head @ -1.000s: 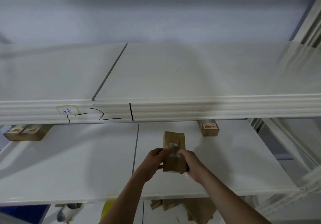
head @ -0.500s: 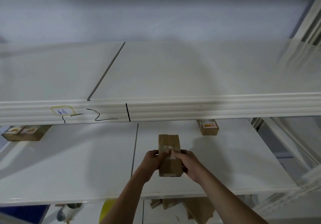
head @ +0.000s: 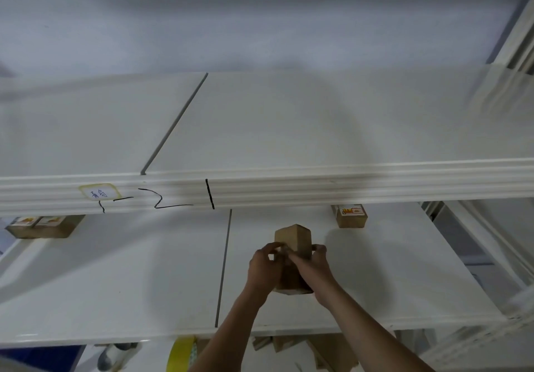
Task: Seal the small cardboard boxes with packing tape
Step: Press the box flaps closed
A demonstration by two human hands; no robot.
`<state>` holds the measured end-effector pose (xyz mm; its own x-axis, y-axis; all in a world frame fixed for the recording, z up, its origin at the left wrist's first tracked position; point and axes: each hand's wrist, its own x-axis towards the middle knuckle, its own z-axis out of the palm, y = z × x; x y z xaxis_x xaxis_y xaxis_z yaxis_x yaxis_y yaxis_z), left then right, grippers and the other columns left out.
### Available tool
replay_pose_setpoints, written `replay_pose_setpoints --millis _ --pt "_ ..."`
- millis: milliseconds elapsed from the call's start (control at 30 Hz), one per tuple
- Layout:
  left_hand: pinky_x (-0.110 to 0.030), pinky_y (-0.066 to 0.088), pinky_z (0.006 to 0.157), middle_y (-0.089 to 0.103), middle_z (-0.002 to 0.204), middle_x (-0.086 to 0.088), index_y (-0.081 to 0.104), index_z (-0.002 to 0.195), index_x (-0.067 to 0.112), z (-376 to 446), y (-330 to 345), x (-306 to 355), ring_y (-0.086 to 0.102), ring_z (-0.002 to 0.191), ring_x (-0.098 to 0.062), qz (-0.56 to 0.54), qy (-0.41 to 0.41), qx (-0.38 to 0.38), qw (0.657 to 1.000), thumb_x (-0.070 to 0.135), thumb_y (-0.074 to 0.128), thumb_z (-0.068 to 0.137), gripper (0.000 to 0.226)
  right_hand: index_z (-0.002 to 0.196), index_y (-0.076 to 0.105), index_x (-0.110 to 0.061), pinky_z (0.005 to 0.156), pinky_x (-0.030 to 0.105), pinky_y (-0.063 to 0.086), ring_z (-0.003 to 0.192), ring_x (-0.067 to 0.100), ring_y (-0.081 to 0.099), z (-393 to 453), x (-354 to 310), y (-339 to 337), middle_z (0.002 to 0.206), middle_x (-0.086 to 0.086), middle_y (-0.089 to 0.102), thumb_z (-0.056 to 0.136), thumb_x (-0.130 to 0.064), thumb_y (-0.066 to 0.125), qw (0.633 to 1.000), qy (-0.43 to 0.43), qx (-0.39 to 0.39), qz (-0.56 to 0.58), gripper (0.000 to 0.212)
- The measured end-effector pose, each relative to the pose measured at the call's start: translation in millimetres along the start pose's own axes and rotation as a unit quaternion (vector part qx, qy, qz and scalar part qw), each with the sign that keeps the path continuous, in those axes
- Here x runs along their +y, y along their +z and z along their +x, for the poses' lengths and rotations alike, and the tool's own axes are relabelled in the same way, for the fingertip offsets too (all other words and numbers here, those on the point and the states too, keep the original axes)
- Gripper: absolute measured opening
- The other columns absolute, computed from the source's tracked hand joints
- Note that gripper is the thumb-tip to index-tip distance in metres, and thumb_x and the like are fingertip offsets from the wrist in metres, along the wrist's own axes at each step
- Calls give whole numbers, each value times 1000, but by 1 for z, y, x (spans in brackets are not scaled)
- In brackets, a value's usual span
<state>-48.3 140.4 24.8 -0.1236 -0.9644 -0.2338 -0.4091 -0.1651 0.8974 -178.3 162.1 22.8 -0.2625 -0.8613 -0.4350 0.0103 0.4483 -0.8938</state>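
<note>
Box (head: 292, 237) turned corner-on since 0.5 s ago, left hand (head: 264, 267) and right hand (head: 313, 267) fingers curled gripping it, white shelf (head: 115, 270) beneath

wall (head: 260, 19): plain pale grey-blue, softly lit | upper shelf (head: 318, 129): white, two panels with a dark seam, ribbed front edge with black marker strokes and a small label | lower shelf (head: 115, 279): white, seamed too | upright frame (head: 517, 33): white, far right

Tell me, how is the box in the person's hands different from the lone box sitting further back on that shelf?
The held box is up off the shelf, gripped by the left hand and right hand, and turned corner-on; the back box rests flat, untouched. The back box shows a white printed label; the held box shows none. Both are small brown cardboard.
</note>
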Motion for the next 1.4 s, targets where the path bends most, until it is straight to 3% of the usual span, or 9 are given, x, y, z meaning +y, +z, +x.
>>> replay_pose_setpoints --millis 100,233,300,433,600,833,1033,1233,1400 --pt "-28 54 77 65 119 -2 50 128 30 0 -2 2 65 100 -16 -144 -70 -39 986 54 53 97 39 115 54 -26 87 44 60 99 21 69 0 -5 3 112 1 67 95 -50 61 999 -29 -3 27 32" --pt "-34 59 75 67 113 -6 45 132 21 7 -16 -11 69 97 -22 -164 -100 -33 981 43 78 83 63 109 68 -23 83 41 62 94 18 72 0 -13 -5 112 6 71 99 -28 57 997 -70 -4 -15 15" --pt "-41 61 77 72 108 -11 51 133 17 8 -19 -16 72 94 -28 -190 -115 -35 974 32 76 86 55 124 55 -22 77 33 59 97 17 68 1 -12 -10 118 5 65 99 -25 61 998 -56 -9 -21 26" --pt "-33 58 70 73 108 -15 61 127 14 -1 -17 -14 71 97 -32 -268 -99 -64 956 19 57 96 32 142 42 -15 86 49 61 98 28 74 4 -1 -8 118 12 71 88 -45 74 993 61 -80 63 70" --pt "-44 60 83 73 113 -17 60 128 13 -4 -18 -16 72 102 -33 -282 -89 -114 948 27 61 99 32 120 68 -16 71 35 60 91 25 76 -8 3 -8 101 7 78 98 -43 60 991 7 -126 47 36" --pt "-50 58 91 76 104 -16 65 120 7 -1 -16 -20 74 97 -32 -253 -73 -91 960 25 71 92 34 118 70 -22 88 48 61 90 21 76 -2 4 -4 98 2 79 100 -38 59 996 -38 -83 9 26" --pt "-48 60 84 76 100 -16 67 117 5 0 -12 -20 75 92 -32 -235 -64 -66 968 23 72 92 31 115 68 -21 63 20 56 83 9 75 -7 5 3 97 -2 77 104 -36 51 997 -50 -54 -17 25" --pt "-36 63 80 67 125 -8 50 140 19 8 -5 -25 71 101 -19 -122 -68 -39 989 48 71 87 64 119 57 -16 66 32 59 87 18 73 0 8 3 102 2 72 91 -43 70 1000 7 21 17 41" --pt "-12 48 57 53 125 -2 50 138 27 8 -6 -20 57 110 -17 -29 -10 8 1000 11 67 93 50 120 40 -18 64 33 61 88 21 71 2 6 3 112 3 66 84 -44 76 998 1 66 -12 57"
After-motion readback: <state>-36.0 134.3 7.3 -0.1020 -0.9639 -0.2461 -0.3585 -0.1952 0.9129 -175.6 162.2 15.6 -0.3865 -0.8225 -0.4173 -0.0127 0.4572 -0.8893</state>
